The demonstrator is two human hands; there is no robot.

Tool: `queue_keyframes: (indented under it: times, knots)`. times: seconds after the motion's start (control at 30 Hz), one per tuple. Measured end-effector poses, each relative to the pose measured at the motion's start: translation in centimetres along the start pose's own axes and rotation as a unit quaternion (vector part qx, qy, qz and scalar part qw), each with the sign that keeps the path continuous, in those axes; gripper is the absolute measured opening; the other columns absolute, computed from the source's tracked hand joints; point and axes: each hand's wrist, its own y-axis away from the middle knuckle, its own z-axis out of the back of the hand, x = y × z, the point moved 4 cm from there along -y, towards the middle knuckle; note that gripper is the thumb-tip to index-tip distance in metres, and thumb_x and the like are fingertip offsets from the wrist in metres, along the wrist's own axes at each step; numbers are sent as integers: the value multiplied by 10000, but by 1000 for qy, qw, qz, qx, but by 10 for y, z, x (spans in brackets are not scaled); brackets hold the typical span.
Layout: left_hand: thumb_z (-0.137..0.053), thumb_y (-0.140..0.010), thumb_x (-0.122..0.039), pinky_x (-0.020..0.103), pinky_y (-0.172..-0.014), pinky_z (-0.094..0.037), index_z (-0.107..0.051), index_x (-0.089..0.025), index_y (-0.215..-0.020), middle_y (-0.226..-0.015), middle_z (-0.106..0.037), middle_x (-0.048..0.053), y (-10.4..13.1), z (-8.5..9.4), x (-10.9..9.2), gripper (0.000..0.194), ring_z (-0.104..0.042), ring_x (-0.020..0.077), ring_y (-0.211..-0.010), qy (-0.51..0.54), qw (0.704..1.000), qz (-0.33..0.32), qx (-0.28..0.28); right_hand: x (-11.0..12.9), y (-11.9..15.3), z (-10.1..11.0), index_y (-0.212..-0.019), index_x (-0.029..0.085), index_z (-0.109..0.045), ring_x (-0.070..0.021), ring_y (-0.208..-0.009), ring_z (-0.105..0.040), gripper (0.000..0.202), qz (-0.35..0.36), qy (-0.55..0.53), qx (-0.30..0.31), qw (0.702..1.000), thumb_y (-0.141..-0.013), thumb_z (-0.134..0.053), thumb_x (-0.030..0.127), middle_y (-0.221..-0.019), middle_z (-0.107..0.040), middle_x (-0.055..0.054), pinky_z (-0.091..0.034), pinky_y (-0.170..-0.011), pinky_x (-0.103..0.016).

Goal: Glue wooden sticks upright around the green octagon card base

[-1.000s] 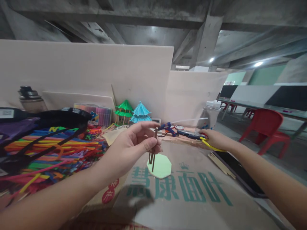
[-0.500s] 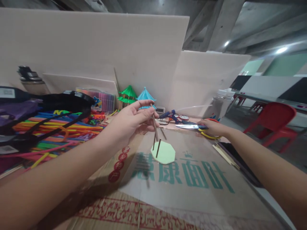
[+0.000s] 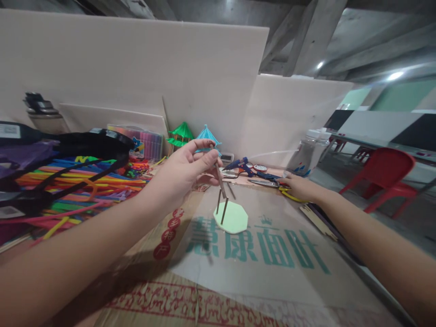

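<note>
My left hand (image 3: 200, 163) pinches a thin brown stick (image 3: 220, 175) between thumb and fingers, slanting down toward a pale green octagonal board (image 3: 236, 219). Two short brown sticks (image 3: 225, 211) stand upright near the board's left edge. Another brown stick (image 3: 232, 190) lies on the cardboard just behind. Off to the right, my right hand (image 3: 294, 185) is closed around the handle of a pair of scissors (image 3: 264, 183), their blades pointing left and low over the table. Part of the yellow handle shows below the fingers; the rest is covered.
A blue glue gun (image 3: 241, 165) lies behind the cardboard (image 3: 272, 290). Green (image 3: 184, 131) and light blue (image 3: 206, 134) small roofed models stand at the back. Colourful pipe cleaners (image 3: 78, 181) are heaped left. Pale wooden sticks (image 3: 316, 220) lie right, near a clear jar (image 3: 309, 150).
My right hand has shifted slightly left and lower with the scissors, whose blades now look darker and flatter. My left hand keeps its pinch on the stick, moved only slightly.
</note>
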Motion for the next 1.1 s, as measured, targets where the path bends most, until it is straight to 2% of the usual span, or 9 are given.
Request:
queue_keyframes:
  times: [0.17, 0.23, 0.3, 0.37, 0.47, 0.6, 0.77, 0.9, 1.1]
  knots:
    - [-833, -811, -286, 185, -546, -566, -517, -199, -1015, -717, -675, -48, 5, -3, -4, 386, -675, 106, -615, -10, 999, -33, 18, 41, 9, 41, -858, 138, -783, -341, -941, -702, 261, -8, 45, -1, 999, -887, -622, 342, -948, -738, -201, -507, -796, -390]
    - [-844, -800, -292, 185, -553, -572, -513, -199, -992, -716, -686, -44, 6, -5, -3, 394, -679, 108, -613, 2, 1000, -18, 14, 80, 24, 74, -919, 180, -768, -292, -880, -720, 267, 16, -24, -84, 996, -951, -556, 339, -929, -762, -141, -527, -753, -372]
    - [-863, -777, -299, 170, -566, -568, -516, -188, -951, -731, -699, -32, 7, -9, 3, 403, -677, 96, -612, 31, 999, 23, 17, 131, 46, 110, -1184, 211, -716, -228, -831, -730, 304, 127, -209, -209, 947, -940, -630, 371, -958, -780, -79, -562, -772, -351]
    - [-885, -750, -326, 149, -600, -562, -531, -172, -899, -747, -701, -24, 8, -14, 12, 414, -671, 76, -622, 65, 995, 67, 38, 178, 68, 133, -1386, 255, -609, -185, -853, -740, 449, 248, -361, -250, 864, -944, -669, 306, -1001, -787, -40, -589, -815, -333]
    - [-845, -778, -460, 168, -651, -565, -557, -166, -863, -732, -683, -22, 10, -18, 27, 420, -660, 78, -636, 63, 990, 91, 87, 219, 88, 145, -1221, 276, -727, -165, -930, -746, 292, 300, -475, -268, 783, -953, -661, 182, -1010, -797, -15, -596, -878, -323]
    - [-757, -829, -548, 264, -702, -575, -609, -174, -848, -804, -704, 17, 10, -14, 39, 402, -683, 153, -743, -89, 987, 52, 125, 219, 92, 139, -1011, 266, -801, -115, -713, -706, 200, 198, -596, -285, 724, -931, -675, 133, -850, -779, 8, -591, -668, -249]
    - [-680, -915, -345, 244, -746, -520, -769, -231, -870, -857, -732, 10, 19, -15, 35, 151, -662, 161, -826, -302, 933, -47, 191, 214, 88, 138, -834, 266, -824, -133, -749, -657, 88, 163, -619, -260, 723, -827, -791, 184, -809, -710, -3, -556, -666, -271]
    - [-652, -913, -283, 228, -666, -519, -790, -237, -835, -763, -747, 3, 33, -25, 36, 165, -670, 152, -716, -303, 922, -4, 239, 219, 81, 126, -959, 246, -772, -115, -646, -645, 189, 144, -712, -166, 667, -810, -758, 130, -759, -697, 25, -551, -600, -264]
    - [-653, -848, -229, 210, -591, -490, -764, -199, -716, -675, -711, 14, 37, -35, 36, 176, -622, 134, -634, -271, 939, 41, 209, 219, 77, 116, -1070, 251, -632, -108, -613, -645, 335, 120, -767, -146, 613, -796, -732, 85, -732, -678, 51, -557, -572, -255]
